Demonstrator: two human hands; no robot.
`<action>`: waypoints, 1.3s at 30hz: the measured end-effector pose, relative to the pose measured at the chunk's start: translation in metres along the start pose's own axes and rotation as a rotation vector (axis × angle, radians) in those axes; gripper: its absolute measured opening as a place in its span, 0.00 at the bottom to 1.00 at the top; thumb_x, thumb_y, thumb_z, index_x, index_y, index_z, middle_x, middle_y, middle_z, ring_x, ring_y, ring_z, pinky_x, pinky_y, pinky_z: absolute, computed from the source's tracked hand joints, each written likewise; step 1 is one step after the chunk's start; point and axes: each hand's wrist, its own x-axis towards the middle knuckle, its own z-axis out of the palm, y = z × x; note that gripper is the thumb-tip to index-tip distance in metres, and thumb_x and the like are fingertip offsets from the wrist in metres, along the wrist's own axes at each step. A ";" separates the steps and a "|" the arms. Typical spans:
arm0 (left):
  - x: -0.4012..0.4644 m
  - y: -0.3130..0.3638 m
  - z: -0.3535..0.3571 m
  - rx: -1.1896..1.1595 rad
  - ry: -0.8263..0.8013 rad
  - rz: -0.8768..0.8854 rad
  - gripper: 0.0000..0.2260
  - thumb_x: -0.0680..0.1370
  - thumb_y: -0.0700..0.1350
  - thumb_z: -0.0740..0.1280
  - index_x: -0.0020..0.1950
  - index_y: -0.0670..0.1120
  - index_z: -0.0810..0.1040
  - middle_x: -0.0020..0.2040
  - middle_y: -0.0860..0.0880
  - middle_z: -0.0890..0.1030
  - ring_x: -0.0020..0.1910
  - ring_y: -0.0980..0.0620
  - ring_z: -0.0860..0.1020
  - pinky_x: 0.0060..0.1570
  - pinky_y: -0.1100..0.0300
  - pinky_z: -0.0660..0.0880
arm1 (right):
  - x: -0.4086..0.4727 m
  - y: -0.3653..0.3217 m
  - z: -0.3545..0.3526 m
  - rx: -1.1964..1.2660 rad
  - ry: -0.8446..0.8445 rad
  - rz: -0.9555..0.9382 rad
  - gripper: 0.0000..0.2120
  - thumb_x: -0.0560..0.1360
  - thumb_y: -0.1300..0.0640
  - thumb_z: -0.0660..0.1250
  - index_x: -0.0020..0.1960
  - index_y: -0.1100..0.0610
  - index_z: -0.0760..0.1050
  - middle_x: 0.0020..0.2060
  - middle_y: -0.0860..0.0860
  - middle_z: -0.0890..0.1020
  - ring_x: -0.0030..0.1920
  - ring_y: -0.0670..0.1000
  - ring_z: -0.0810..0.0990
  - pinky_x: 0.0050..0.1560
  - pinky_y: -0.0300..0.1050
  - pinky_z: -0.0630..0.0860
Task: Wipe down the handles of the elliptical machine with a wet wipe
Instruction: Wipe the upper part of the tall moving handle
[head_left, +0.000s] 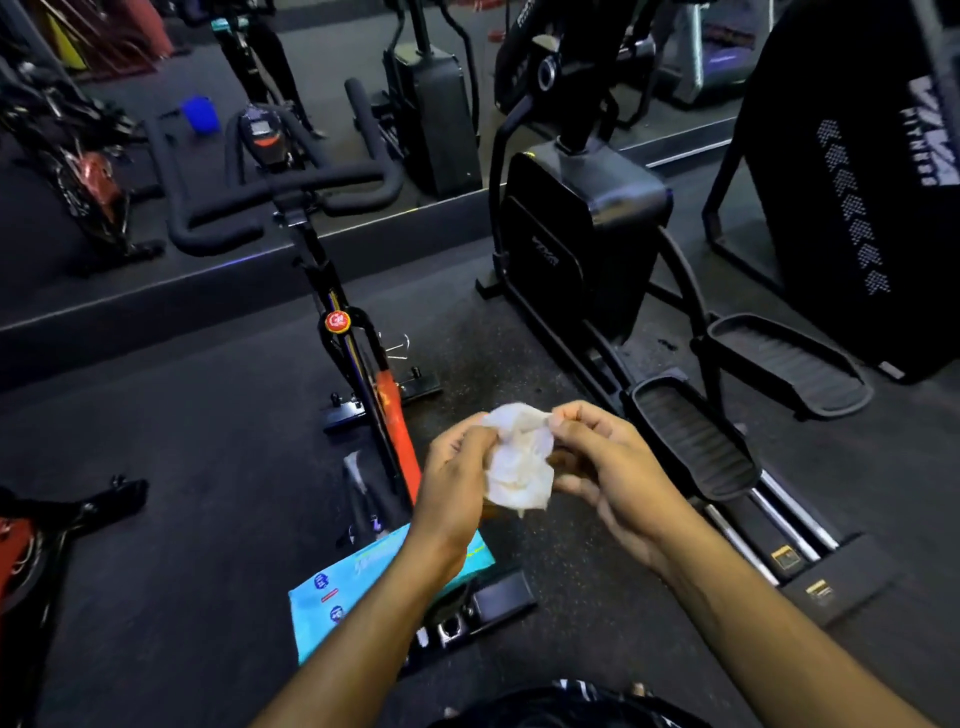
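nearest, at the bottom edge, dark clothing with a pale pattern is only partly in frame. both forearms reach forward from it. the left hand (457, 475) and the right hand (605, 462) hold a crumpled white wet wipe (522, 462) between them, above the floor; the left fingers curl onto its left side, and the right thumb and fingertips pinch its upper right edge. the left palm is turned away, so the finger contact behind the wipe cannot be made out.

below the left forearm, a teal wipes packet (332, 597) lies on the dark floor (208, 441), partly covered by the arm; its print is too small to read. it lies just beside the rear base of the spin bike (291, 208), which stands left of centre.

right of the hands stands the elliptical machine (576, 228), with two pedals (691, 441) and rails running to the near right. its handles are cut off by the top edge or lost in shadow; only dark tubing shows.

far back, a mirror wall (156, 78) shows dim, blurred reflections.
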 end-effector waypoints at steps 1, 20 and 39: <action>0.002 0.001 0.017 -0.015 -0.012 -0.031 0.18 0.81 0.37 0.59 0.38 0.48 0.83 0.32 0.50 0.76 0.32 0.53 0.73 0.30 0.59 0.69 | -0.003 -0.006 -0.015 0.061 0.006 0.016 0.07 0.81 0.63 0.63 0.45 0.56 0.76 0.39 0.55 0.81 0.37 0.48 0.80 0.37 0.43 0.79; 0.043 -0.021 0.220 0.078 -0.131 -0.129 0.17 0.77 0.36 0.75 0.64 0.44 0.76 0.52 0.44 0.88 0.50 0.44 0.87 0.42 0.58 0.83 | -0.002 -0.060 -0.231 -0.022 0.159 -0.095 0.06 0.77 0.66 0.71 0.43 0.60 0.77 0.40 0.57 0.83 0.40 0.52 0.82 0.37 0.42 0.79; 0.163 0.010 0.234 0.203 -0.066 0.110 0.07 0.78 0.42 0.76 0.54 0.50 0.84 0.43 0.53 0.84 0.42 0.57 0.82 0.46 0.60 0.77 | 0.127 -0.123 -0.233 -0.213 0.082 -0.275 0.07 0.72 0.52 0.75 0.41 0.52 0.78 0.39 0.54 0.83 0.40 0.51 0.81 0.42 0.48 0.76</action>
